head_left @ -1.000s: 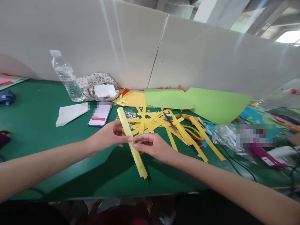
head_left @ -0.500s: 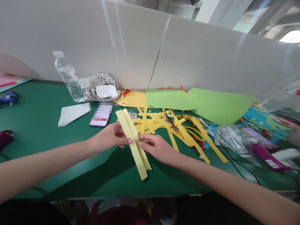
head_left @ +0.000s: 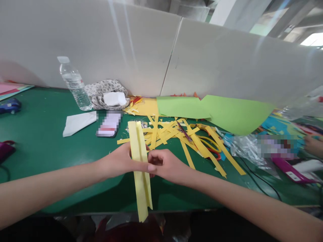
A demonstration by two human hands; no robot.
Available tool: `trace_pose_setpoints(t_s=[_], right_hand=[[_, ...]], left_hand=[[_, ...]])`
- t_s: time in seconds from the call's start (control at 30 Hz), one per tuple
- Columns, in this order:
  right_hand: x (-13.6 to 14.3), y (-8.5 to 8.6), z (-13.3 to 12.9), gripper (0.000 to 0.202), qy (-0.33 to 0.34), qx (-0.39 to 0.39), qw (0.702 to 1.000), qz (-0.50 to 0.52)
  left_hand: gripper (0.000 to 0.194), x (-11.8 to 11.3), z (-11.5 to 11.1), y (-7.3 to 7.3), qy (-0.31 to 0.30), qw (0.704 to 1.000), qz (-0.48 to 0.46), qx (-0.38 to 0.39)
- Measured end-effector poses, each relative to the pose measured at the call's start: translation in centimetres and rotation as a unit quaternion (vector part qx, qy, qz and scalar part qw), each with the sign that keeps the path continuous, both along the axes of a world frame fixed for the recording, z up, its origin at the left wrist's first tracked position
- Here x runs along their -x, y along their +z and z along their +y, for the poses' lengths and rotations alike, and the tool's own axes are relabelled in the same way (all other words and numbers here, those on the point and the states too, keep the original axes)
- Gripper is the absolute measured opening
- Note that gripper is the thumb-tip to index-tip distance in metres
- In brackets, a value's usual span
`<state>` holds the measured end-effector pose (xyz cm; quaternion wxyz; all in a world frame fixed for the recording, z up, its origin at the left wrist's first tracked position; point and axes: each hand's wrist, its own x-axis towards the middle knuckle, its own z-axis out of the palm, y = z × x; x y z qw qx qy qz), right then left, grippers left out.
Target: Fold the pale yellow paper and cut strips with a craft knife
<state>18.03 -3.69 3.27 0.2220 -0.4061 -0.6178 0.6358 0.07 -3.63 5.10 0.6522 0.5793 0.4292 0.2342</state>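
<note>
A folded pale yellow paper strip (head_left: 141,198) stands nearly upright in the picture, a crease running along its length. My left hand (head_left: 126,159) grips it around the middle, thumb across the front and the other fingers behind. At its right edge, my right hand (head_left: 168,165) has curled fingers pinched against the paper near my left thumb; its fingertips are partly hidden. Beyond the hands lie many loose yellow strips (head_left: 199,145) on the green table (head_left: 101,198), with yellow-handled scissors (head_left: 210,143) among them.
Behind are a green sheet (head_left: 232,112), a water bottle (head_left: 75,87), a patterned cloth pouch (head_left: 97,92), a phone (head_left: 109,124) and a white tissue (head_left: 79,122). To the right lie clear plastic (head_left: 248,149) and a magenta tool (head_left: 290,169). Another person's hand (head_left: 314,144) shows at the right edge.
The folded strip has come lower and turned more upright. My left thumb now reaches across it, and my right hand sits slightly lower. Another person's hand has appeared at the right edge.
</note>
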Motion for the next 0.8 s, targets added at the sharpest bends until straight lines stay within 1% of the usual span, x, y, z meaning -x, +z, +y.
trace_pose_setpoints(t_s=[0.07,0.17,0.23,0.3,0.4,0.57,0.63,0.73,0.8], right_hand=[[0.0,0.1,0.0,0.029,-0.001,-0.007,1.000,-0.008],[-0.3,0.4,0.5,0.029,-0.027,-0.017,0.999,-0.006],[-0.6,0.6,1.0,0.029,-0.051,-0.016,0.999,-0.001],[-0.8,0.7,1.3,0.029,-0.069,-0.015,0.998,-0.002],[-0.9,0.6,1.4,0.027,-0.082,-0.021,0.996,-0.004],[-0.7,0.4,1.2,0.026,-0.061,-0.027,0.998,-0.005],[-0.8,0.4,1.3,0.027,-0.060,-0.029,0.998,-0.002],[-0.9,0.2,1.6,0.027,-0.080,-0.045,0.996,0.004],[-0.8,0.3,1.6,0.025,-0.089,-0.055,0.994,0.001]], left_hand=[[0.044,0.0,0.0,-0.4,0.005,1.000,0.003,-0.007],[0.045,0.4,0.6,-0.9,0.049,0.999,0.023,-0.002],[0.041,0.9,1.2,-0.9,0.082,0.996,0.039,0.004],[0.036,1.3,1.7,-0.9,0.097,0.995,0.037,0.011],[0.032,1.6,2.0,-0.7,0.084,0.995,0.003,0.045],[0.038,1.2,1.6,-0.7,0.059,0.993,-0.030,0.101],[0.039,1.2,1.7,-0.8,0.046,0.991,-0.062,0.112],[0.039,1.4,2.0,-1.1,0.038,0.985,-0.115,0.119],[0.037,1.3,1.9,-1.0,0.042,0.985,-0.123,0.115]])
